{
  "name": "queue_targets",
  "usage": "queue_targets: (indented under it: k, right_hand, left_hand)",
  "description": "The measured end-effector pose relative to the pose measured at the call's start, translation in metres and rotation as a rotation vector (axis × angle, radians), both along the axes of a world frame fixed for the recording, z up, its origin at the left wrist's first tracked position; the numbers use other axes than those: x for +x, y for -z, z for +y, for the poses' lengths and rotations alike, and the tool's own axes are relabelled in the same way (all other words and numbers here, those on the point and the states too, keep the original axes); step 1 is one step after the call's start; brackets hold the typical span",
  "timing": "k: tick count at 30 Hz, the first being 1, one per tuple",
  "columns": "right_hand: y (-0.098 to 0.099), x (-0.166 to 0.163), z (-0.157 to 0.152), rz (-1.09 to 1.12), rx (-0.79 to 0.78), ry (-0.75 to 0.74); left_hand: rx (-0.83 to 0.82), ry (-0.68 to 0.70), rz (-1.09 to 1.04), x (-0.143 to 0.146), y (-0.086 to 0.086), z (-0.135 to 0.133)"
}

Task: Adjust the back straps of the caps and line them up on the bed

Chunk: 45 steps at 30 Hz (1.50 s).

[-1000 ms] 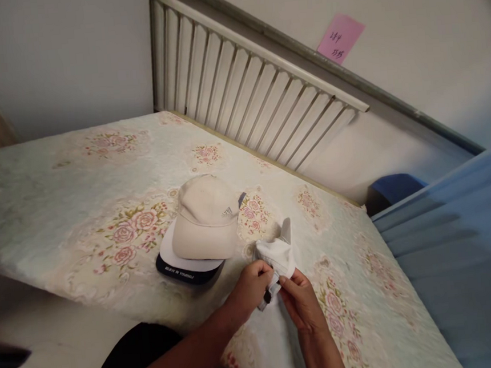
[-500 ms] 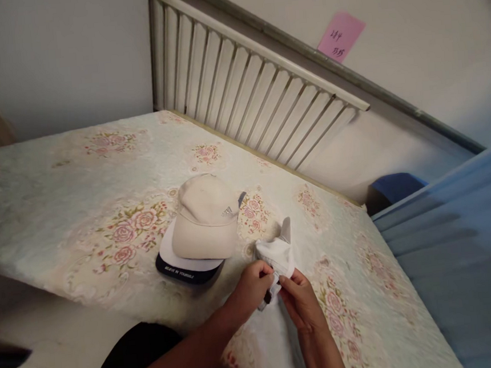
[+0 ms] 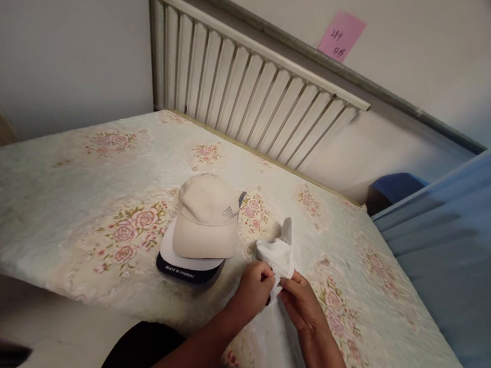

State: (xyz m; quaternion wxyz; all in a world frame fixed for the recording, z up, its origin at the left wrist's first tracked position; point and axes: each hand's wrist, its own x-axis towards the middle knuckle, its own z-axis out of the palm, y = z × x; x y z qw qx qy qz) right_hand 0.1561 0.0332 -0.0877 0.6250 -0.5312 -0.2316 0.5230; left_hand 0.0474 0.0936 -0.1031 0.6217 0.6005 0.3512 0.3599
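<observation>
A white cap (image 3: 279,255) lies on the floral mattress (image 3: 78,187) near its front edge. My left hand (image 3: 253,291) and my right hand (image 3: 299,304) are both pinched closed on the cap's near end, fingertips almost touching each other. What exactly sits between the fingers is mostly hidden; a small dark piece shows there. To the left, a beige cap (image 3: 207,216) rests stacked on a white cap with a navy brim (image 3: 184,267).
A slatted headboard (image 3: 254,91) runs along the mattress's far side below a wall with a pink note (image 3: 341,35). Blue fabric (image 3: 461,245) hangs at the right, with a blue object (image 3: 394,187) behind it. A dark shape (image 3: 134,354) sits below my left forearm.
My hands closed in slightly on the white cap's near end, covering the strap piece that showed before. The caps on the mattress have not moved.
</observation>
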Motion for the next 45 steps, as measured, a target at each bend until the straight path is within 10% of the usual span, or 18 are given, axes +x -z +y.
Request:
queue_targets:
  k: [11,25,45]
  right_hand:
    - [-0.001,-0.009,0.004,0.064,0.034,0.103]
    - [-0.002,0.004,0.001,0.049,-0.026,-0.049]
    - [0.012,-0.009,0.009,-0.123,0.036,0.244]
  left_hand:
    - [-0.102,-0.143,-0.1,-0.004,-0.004,-0.005]
    - [-0.244,0.088,-0.147,-0.009,-0.008,-0.003]
    - [-0.179,0.005,0.103,-0.002,-0.001,-0.011]
